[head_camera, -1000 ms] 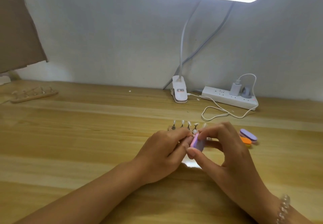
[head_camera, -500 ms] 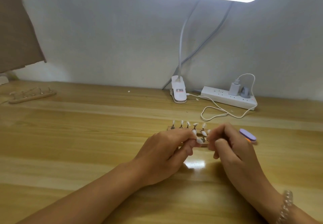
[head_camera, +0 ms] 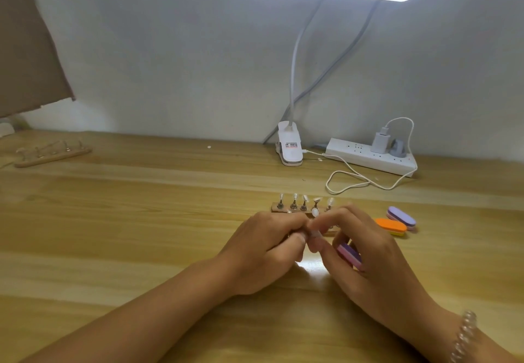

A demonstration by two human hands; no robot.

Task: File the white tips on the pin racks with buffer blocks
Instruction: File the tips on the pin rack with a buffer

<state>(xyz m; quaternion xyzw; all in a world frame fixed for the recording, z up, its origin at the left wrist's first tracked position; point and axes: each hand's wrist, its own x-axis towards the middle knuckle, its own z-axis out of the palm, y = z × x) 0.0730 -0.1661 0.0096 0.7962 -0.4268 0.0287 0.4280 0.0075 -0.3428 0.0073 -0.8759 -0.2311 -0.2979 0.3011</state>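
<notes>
A small wooden pin rack [head_camera: 276,207] stands mid-table with several metal pins carrying white tips [head_camera: 314,214]. My left hand [head_camera: 266,249] is just in front of it; thumb and forefinger pinch a white tip [head_camera: 313,233] on its pin. My right hand [head_camera: 371,257] meets it from the right, its thumb and forefinger touching the same tip. A pink and purple buffer block [head_camera: 350,254] is tucked under the right hand's curled fingers, away from the tip. My hands hide the front of the rack.
An orange buffer block [head_camera: 391,226] and a purple one [head_camera: 401,217] lie right of the rack. A second pin rack [head_camera: 54,155] sits far left. A lamp clamp [head_camera: 289,147], power strip [head_camera: 368,160] and looped white cable [head_camera: 348,182] are along the wall.
The buffer block was up against the tip between my right fingers; it now sits lower, tucked in that hand. My right fingertips have come onto the tip. The left hand stayed put.
</notes>
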